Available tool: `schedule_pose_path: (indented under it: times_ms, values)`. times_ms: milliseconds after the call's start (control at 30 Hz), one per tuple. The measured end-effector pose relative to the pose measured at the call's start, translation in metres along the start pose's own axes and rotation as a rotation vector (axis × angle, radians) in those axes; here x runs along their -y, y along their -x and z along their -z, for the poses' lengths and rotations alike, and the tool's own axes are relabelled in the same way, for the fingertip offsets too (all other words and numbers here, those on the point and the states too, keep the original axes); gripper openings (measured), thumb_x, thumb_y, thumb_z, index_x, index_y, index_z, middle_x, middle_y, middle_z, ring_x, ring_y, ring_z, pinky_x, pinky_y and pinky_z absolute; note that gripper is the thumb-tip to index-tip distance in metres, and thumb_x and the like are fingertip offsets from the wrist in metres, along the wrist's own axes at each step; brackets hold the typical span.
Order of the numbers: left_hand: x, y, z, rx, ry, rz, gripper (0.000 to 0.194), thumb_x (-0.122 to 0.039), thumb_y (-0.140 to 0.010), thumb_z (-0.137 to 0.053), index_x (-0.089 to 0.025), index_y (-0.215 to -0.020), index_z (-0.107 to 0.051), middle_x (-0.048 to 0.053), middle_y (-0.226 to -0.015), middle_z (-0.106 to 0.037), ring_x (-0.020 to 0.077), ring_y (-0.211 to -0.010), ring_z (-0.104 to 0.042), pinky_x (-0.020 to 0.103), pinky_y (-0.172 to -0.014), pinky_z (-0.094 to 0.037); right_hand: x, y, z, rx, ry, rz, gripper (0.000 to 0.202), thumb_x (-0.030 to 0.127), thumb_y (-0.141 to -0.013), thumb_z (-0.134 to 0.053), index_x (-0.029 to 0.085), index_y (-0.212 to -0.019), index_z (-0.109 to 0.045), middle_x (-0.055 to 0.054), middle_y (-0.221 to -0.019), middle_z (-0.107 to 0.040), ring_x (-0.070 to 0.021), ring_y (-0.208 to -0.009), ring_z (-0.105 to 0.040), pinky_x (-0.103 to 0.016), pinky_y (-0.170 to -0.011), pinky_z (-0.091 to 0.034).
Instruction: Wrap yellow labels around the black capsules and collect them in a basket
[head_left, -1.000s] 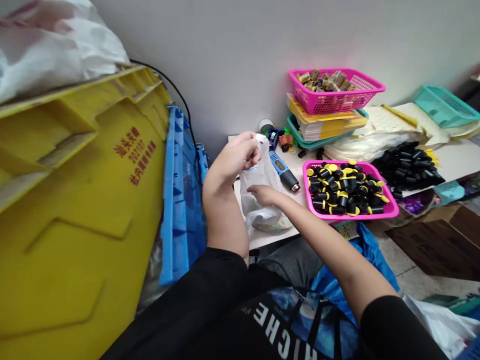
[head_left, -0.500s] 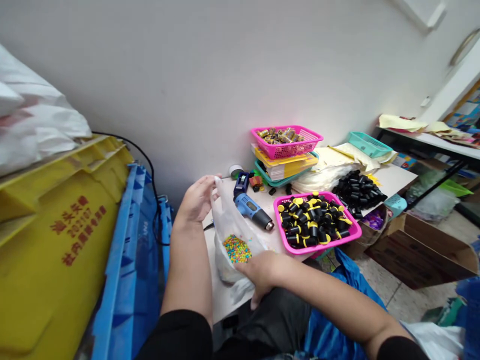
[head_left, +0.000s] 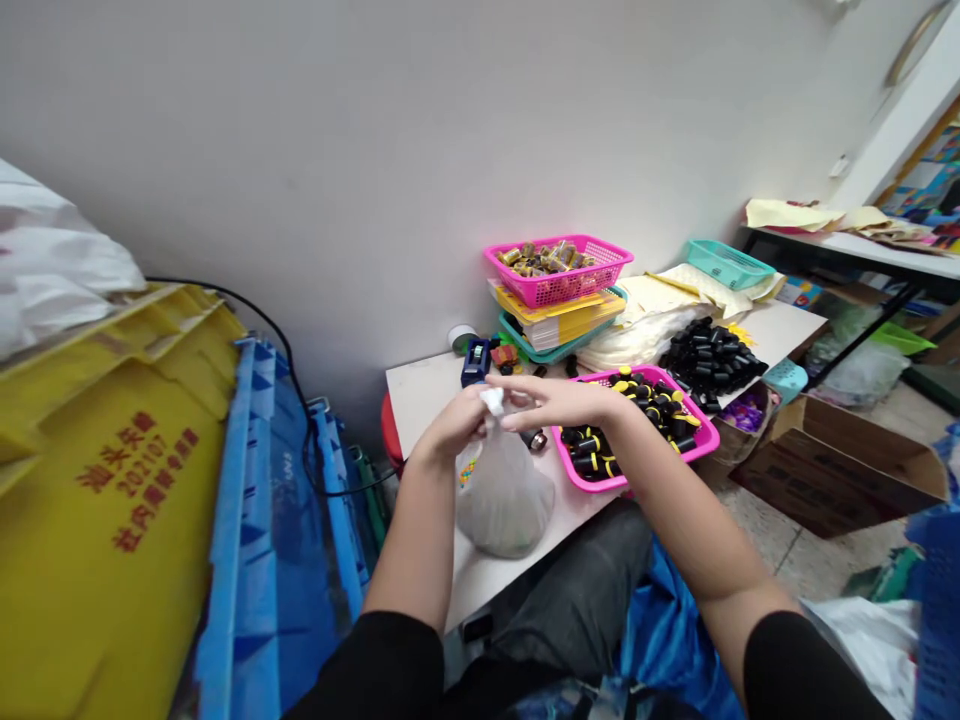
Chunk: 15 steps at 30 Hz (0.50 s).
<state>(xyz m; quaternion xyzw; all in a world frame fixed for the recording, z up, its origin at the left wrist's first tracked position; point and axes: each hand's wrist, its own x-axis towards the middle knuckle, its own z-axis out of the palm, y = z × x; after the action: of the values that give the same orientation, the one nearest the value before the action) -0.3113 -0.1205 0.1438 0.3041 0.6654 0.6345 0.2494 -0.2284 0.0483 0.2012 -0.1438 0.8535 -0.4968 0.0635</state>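
Note:
A translucent white plastic bag (head_left: 506, 508) sits on the near end of the white table (head_left: 420, 392). Its neck is gathered at the top, and a few colourful beads (head_left: 467, 472) show at its left side. My left hand (head_left: 456, 425) is closed around the gathered neck. Right beside it, my right hand (head_left: 561, 402) has its fingers stretched out towards the neck, apart from one another. Behind the hands, only the nozzle of the heat gun (head_left: 536, 440) shows; a dark blue tape dispenser (head_left: 475, 362) stands beyond.
At right, a pink basket (head_left: 709, 440) holds black-and-yellow capped pieces, with a black pile (head_left: 712, 360) beyond. Another pink basket (head_left: 534, 292) sits on stacked yellow-edged cards. Yellow (head_left: 142, 480) and blue (head_left: 277, 560) crates stand at left; an open carton (head_left: 825, 485) is on the floor.
The bag was open with beads showing; now its neck is bunched shut. My right hand has risen from the bag's lower side to its top, beside my left hand.

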Motion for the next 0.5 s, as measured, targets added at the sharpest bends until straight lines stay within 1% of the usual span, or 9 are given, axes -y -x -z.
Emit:
schedule_pose_path:
  times_ms: [33, 100, 167, 200, 300, 333, 400, 433, 500]
  values:
    - [0.001, 0.0, 0.001, 0.002, 0.052, 0.06, 0.043, -0.06, -0.081, -0.066, -0.017, -0.087, -0.069, 0.0, -0.05, -0.058, 0.0101, -0.034, -0.039, 0.023, -0.035, -0.029, -0.009, -0.004, -0.004, -0.044, -0.153, -0.049, 0.06, 0.033, -0.082, -0.077, 0.021, -0.139, -0.063, -0.009, -0.126, -0.068, -0.0212, -0.107, -0.067, -0.038, -0.095, -0.054]
    - [0.005, 0.003, 0.006, 0.005, 0.148, 0.155, 0.044, -0.061, -0.086, -0.061, -0.017, -0.089, -0.064, 0.002, -0.052, -0.062, 0.0114, -0.034, -0.046, 0.022, -0.036, -0.032, -0.024, -0.007, -0.017, -0.307, -0.317, -0.113, 0.04, 0.026, -0.084, -0.071, 0.016, -0.123, -0.07, -0.007, -0.102, -0.075, -0.0167, -0.083, -0.068, -0.033, -0.081, -0.058]
    - [0.007, 0.008, 0.013, -0.022, 0.211, 0.161, 0.038, -0.055, -0.084, -0.067, -0.019, -0.092, -0.059, 0.003, -0.058, -0.066, 0.0147, -0.044, -0.058, 0.022, -0.044, -0.042, -0.029, -0.002, -0.036, -0.609, -0.256, -0.041, 0.02, 0.023, -0.086, -0.066, 0.017, -0.102, -0.076, -0.005, -0.092, -0.075, -0.0165, -0.079, -0.068, -0.033, -0.082, -0.057]
    - [0.007, 0.011, 0.017, -0.035, 0.212, 0.132, 0.035, -0.049, -0.081, -0.071, -0.02, -0.094, -0.057, 0.001, -0.062, -0.067, 0.0153, -0.049, -0.062, 0.023, -0.049, -0.045, -0.029, 0.003, -0.046, -0.65, -0.177, 0.045, 0.015, 0.024, -0.086, -0.066, 0.019, -0.096, -0.077, -0.005, -0.092, -0.076, -0.0175, -0.083, -0.068, -0.033, -0.086, -0.056]
    - [0.004, 0.025, 0.026, 0.03, 0.0, -0.008, 0.032, -0.035, -0.077, -0.077, -0.021, -0.1, -0.06, 0.0, -0.076, -0.069, 0.0159, -0.064, -0.065, 0.024, -0.059, -0.049, -0.027, 0.016, -0.063, -0.481, -0.013, 0.282, 0.014, 0.035, -0.089, -0.068, 0.024, -0.09, -0.077, -0.005, -0.098, -0.077, -0.0209, -0.098, -0.069, -0.034, -0.097, -0.052]
    - [0.003, 0.029, 0.027, 0.068, -0.146, -0.071, 0.027, -0.032, -0.077, -0.075, -0.021, -0.099, -0.062, 0.0, -0.079, -0.069, 0.0165, -0.068, -0.066, 0.025, -0.063, -0.05, -0.029, 0.017, -0.063, -0.457, -0.034, 0.294, 0.018, 0.038, -0.091, -0.065, 0.024, -0.091, -0.077, -0.005, -0.102, -0.076, -0.0214, -0.103, -0.068, -0.035, -0.1, -0.051]
    - [0.004, 0.032, 0.025, 0.072, -0.467, -0.234, 0.01, -0.026, -0.081, -0.068, -0.02, -0.089, -0.065, 0.003, -0.082, -0.069, 0.0196, -0.079, -0.066, 0.031, -0.075, -0.052, -0.04, 0.009, -0.058, -0.522, -0.181, 0.201, 0.027, 0.039, -0.097, -0.054, 0.023, -0.105, -0.074, -0.008, -0.116, -0.073, -0.021, -0.11, -0.066, -0.037, -0.102, -0.05]
    - [0.006, 0.031, 0.022, 0.017, -0.597, -0.333, 0.004, -0.024, -0.083, -0.064, -0.021, -0.084, -0.065, 0.004, -0.083, -0.069, 0.0215, -0.085, -0.065, 0.035, -0.082, -0.052, -0.047, 0.001, -0.055, -0.529, -0.268, 0.14, 0.03, 0.037, -0.098, -0.05, 0.023, -0.115, -0.07, -0.009, -0.124, -0.07, -0.0204, -0.113, -0.065, -0.037, -0.101, -0.05]
    - [0.013, 0.025, 0.016, -0.194, -0.738, -0.533, 0.01, -0.024, -0.088, -0.057, -0.022, -0.082, -0.065, 0.007, -0.09, -0.07, 0.0238, -0.096, -0.064, 0.04, -0.094, -0.05, -0.061, -0.015, -0.047, -0.391, -0.351, 0.106, 0.04, 0.035, -0.094, -0.055, 0.024, -0.133, -0.062, -0.008, -0.136, -0.064, -0.0192, -0.118, -0.062, -0.034, -0.1, -0.049]
